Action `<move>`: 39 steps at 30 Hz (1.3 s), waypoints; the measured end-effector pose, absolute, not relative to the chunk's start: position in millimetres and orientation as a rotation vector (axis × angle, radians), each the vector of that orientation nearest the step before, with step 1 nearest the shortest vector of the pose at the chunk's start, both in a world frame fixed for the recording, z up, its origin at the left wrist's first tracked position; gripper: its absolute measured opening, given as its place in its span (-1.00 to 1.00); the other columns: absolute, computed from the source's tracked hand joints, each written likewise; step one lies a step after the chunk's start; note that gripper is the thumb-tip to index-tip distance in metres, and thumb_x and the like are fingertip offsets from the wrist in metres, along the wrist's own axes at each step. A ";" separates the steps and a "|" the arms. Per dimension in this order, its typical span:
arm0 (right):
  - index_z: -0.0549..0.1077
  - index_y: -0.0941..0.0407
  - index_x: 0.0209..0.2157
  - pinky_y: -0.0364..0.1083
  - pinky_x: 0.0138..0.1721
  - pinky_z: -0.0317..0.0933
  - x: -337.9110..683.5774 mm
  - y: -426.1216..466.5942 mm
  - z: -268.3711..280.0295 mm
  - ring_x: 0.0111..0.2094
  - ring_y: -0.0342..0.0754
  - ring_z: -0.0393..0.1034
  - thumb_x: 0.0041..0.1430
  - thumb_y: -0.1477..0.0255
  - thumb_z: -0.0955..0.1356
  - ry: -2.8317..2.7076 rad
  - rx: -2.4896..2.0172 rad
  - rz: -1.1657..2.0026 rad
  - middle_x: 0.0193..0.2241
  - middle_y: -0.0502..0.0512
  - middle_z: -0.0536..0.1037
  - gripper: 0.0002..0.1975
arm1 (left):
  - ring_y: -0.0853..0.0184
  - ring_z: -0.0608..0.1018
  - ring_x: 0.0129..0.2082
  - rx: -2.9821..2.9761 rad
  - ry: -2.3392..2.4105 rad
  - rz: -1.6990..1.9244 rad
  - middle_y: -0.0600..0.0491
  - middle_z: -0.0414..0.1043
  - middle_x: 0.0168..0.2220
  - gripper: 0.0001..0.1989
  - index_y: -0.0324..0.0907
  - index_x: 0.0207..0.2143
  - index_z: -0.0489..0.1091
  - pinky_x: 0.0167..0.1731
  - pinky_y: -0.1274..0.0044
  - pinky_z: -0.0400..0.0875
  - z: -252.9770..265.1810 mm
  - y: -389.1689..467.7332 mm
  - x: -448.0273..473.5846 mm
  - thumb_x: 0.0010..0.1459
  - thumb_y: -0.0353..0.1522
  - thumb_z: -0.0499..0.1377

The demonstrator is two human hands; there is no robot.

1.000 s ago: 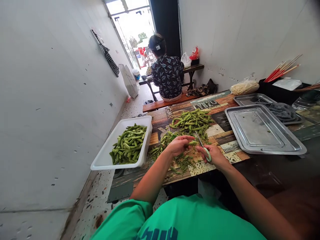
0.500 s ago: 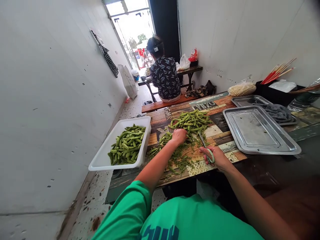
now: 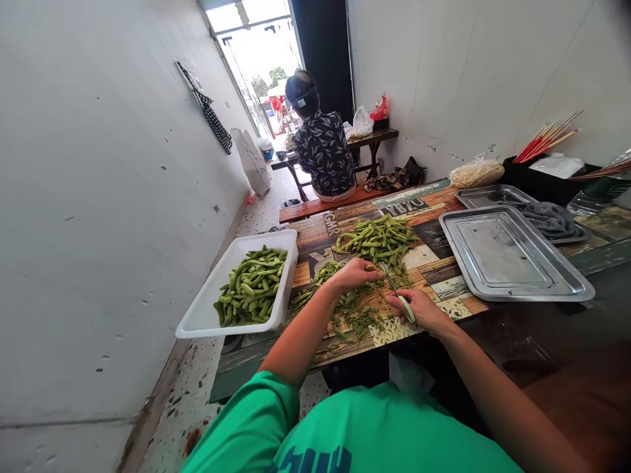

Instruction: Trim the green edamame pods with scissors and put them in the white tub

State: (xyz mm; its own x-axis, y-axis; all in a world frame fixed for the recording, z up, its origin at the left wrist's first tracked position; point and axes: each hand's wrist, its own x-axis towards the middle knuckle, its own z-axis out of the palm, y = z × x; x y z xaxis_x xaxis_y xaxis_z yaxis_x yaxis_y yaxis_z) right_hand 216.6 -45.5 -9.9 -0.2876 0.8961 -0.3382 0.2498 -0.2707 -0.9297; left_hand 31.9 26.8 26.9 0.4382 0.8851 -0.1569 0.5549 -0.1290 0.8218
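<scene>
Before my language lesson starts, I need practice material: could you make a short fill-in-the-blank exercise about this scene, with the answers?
1. The right hand holds a pair of ____.
2. The tub with bean pods in it is coloured ____.
3. The large metal tray in front lies to the ____ of both hands.
4. The seated person ahead has their ____ turned toward the viewer.

Missing words: scissors; white; right; back.
</scene>
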 end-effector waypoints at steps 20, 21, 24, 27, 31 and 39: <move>0.29 0.11 -0.54 -0.20 -0.68 0.00 216.5 -43.4 -16.8 -0.72 -0.19 0.18 -0.01 0.12 0.37 -1.620 -1.361 1.551 -0.75 -0.11 0.30 -0.65 | 0.53 0.03 -0.61 1.819 1.168 0.451 0.22 -0.05 -0.70 -0.59 -0.27 -0.66 0.33 -0.58 0.55 -0.11 32.3 21.8 27.7 -0.20 -0.08 0.27; 0.28 0.11 -0.56 -0.19 -0.67 0.01 216.7 -43.2 -16.7 -0.74 -0.20 0.16 -0.01 0.12 0.37 -1.619 -1.364 1.525 -0.77 -0.12 0.28 -0.65 | 0.53 0.04 -0.62 1.769 1.164 0.464 0.22 -0.03 -0.70 -0.59 -0.27 -0.65 0.34 -0.58 0.56 -0.10 30.3 22.3 27.5 -0.21 -0.08 0.28; 0.27 0.11 -0.60 -0.19 -0.66 0.05 216.3 -42.8 -14.0 -0.75 -0.21 0.15 -0.02 0.12 0.37 -1.607 -1.380 1.449 -0.79 -0.13 0.25 -0.62 | 0.54 0.12 -0.62 1.561 1.111 0.550 0.19 0.18 -0.67 -0.61 -0.29 -0.57 0.40 -0.58 0.58 -0.04 22.8 23.9 27.4 -0.22 -0.10 0.29; 0.31 0.12 -0.55 -0.20 -0.69 0.02 214.7 -42.9 -10.3 -0.73 -0.19 0.20 -0.02 0.09 0.37 -1.543 -1.400 1.440 -0.75 -0.10 0.32 -0.63 | 0.56 0.21 -0.61 1.334 0.976 0.654 0.09 0.41 -0.52 -0.62 -0.30 -0.45 0.39 -0.58 0.62 0.02 16.0 23.9 28.2 -0.20 -0.15 0.30; 0.31 0.10 -0.45 -0.22 -0.76 0.00 212.3 -43.0 -13.0 -0.66 -0.15 0.28 -0.08 0.06 0.40 -1.375 -1.397 1.587 -0.66 -0.09 0.36 -0.61 | 0.58 0.21 -0.67 1.118 0.853 0.759 0.03 0.47 -0.49 -0.61 -0.26 -0.39 0.27 -0.61 0.65 0.04 11.1 20.7 31.1 -0.15 -0.18 0.30; 0.31 0.10 -0.42 -0.22 -0.75 0.09 208.1 -43.6 -14.6 -0.61 -0.14 0.31 -0.04 0.06 0.38 -1.393 -1.331 1.608 -0.62 -0.07 0.36 -0.61 | 0.52 0.35 -0.54 1.355 1.033 1.001 0.07 0.45 -0.48 -0.67 -0.29 -0.46 0.38 -0.45 0.62 0.23 1.7 10.0 45.4 -0.14 -0.20 0.30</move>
State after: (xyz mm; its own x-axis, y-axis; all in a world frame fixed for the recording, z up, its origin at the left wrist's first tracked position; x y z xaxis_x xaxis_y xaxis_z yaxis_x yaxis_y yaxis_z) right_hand 208.1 -43.6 -14.6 -0.2984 0.9105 -0.2864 0.1535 -0.2504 -0.9559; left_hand 45.4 10.0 1.7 0.2615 0.9652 0.0041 0.0339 -0.0134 0.9993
